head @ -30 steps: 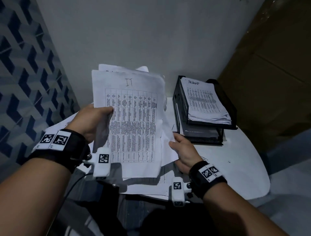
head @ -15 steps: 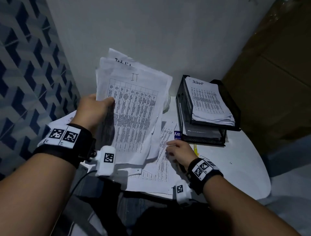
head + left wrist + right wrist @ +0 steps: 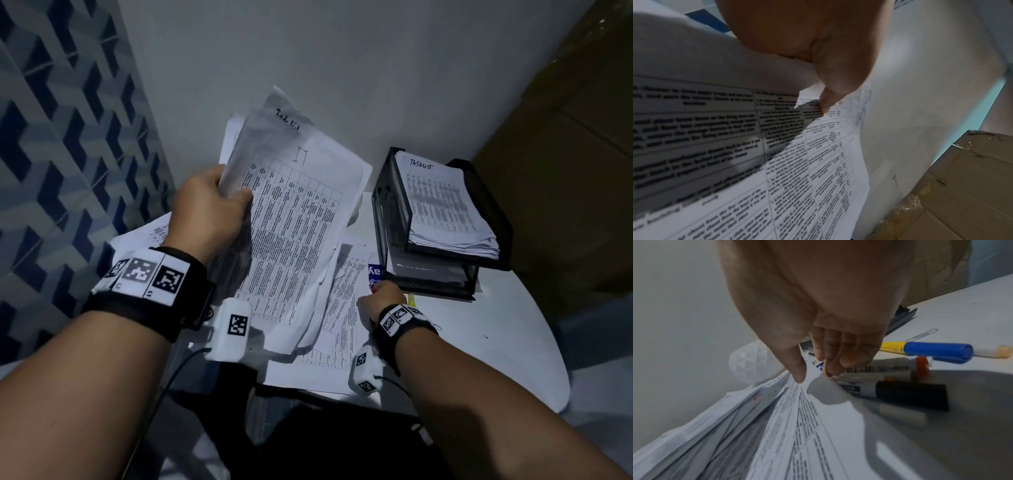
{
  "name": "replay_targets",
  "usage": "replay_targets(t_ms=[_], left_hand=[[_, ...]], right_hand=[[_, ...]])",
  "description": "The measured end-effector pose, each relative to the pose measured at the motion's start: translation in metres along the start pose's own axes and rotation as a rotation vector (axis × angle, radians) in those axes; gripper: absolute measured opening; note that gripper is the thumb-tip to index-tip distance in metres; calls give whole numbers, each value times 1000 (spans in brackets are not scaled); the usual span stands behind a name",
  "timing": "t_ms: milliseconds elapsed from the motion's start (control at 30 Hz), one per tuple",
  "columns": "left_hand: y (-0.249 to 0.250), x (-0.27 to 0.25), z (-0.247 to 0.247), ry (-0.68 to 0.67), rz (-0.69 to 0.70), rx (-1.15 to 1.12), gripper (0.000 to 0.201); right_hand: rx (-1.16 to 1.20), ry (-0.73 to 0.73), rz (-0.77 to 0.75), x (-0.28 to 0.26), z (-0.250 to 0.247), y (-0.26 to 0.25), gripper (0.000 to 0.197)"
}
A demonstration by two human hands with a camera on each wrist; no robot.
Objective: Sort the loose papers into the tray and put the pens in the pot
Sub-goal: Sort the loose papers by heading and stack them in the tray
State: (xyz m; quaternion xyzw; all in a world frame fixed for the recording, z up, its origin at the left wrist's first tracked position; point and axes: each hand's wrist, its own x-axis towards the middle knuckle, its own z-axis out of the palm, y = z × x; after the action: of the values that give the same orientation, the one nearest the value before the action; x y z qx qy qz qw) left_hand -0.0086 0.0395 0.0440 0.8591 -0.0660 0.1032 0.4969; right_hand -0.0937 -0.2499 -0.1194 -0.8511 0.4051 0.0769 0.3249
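Now tilted, top edge toward the wall: sheaf of papers (image 3: pixel 291 233) gripped by left hand (image 3: pixel 205 209); right hand (image 3: pixel 382 298), lower than before, pinching a table sheet (image 3: pixel 818 426).

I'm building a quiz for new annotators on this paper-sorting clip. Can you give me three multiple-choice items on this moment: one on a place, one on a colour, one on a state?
1. Where is the black mesh tray?
A. right of the held papers, by the wall
B. on the floor
C. under the left arm

2. What colour is the cap of the yellow-barrelled pen?
A. red
B. blue
C. green

3. What is the left hand doing?
A. resting flat on the table
B. holding a pen
C. gripping a sheaf of papers lifted off the table

Answers: 1 A, the head view shows it there. 2 B, the right wrist view shows a blue cap. 3 C, its thumb presses the printed sheets in the left wrist view.
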Motion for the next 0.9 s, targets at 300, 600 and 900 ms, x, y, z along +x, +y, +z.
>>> replay_targets(t_ms=[300, 600, 900], left_hand=[[-1, 3, -7, -51, -45, -29, 84], [2, -2, 1, -148, -60, 79, 12], [-7, -4, 2, -81, -105, 104, 23]], right_hand=[[-97, 74, -124, 5, -9, -5, 8], [258, 371, -306, -10, -87, 19, 15], [962, 303, -337, -34, -144, 12, 22]])
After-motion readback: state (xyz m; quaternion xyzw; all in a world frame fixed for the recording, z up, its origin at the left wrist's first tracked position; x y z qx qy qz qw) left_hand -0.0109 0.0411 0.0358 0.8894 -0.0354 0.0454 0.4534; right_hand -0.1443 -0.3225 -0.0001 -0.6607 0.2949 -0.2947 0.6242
